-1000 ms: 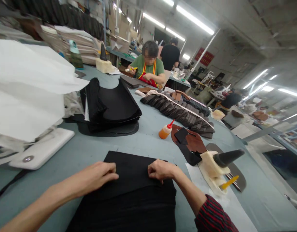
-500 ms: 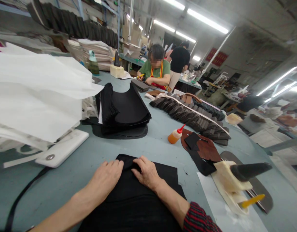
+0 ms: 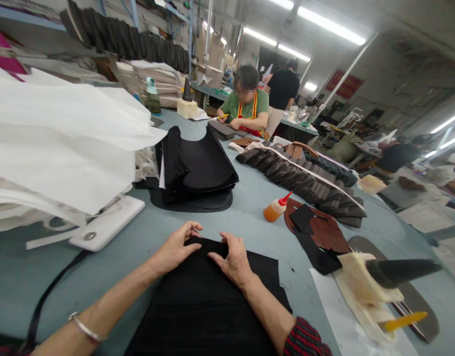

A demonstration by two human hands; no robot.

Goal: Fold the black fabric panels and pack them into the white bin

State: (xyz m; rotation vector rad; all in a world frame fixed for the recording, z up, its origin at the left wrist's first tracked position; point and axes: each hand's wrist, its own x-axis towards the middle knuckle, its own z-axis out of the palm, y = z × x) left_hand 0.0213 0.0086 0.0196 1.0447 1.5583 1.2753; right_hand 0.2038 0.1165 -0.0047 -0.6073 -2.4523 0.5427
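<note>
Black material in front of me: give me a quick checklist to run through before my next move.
1. Hands at the far edge of the black material: ok, left hand by its left corner, right hand further right.
2. Firm grip on that edge: cannot tell, the fingertips are partly hidden.
3. Right-hand edges of the layers lined up: not ok, they are stepped.
4. Squeeze bottle clear of the material: ok, it stands apart, beyond it to the right.
5. Red nozzle sealed: cannot tell, too small to see.
6. Near edge of the material straight: cannot tell, it runs out of the picture.
</note>
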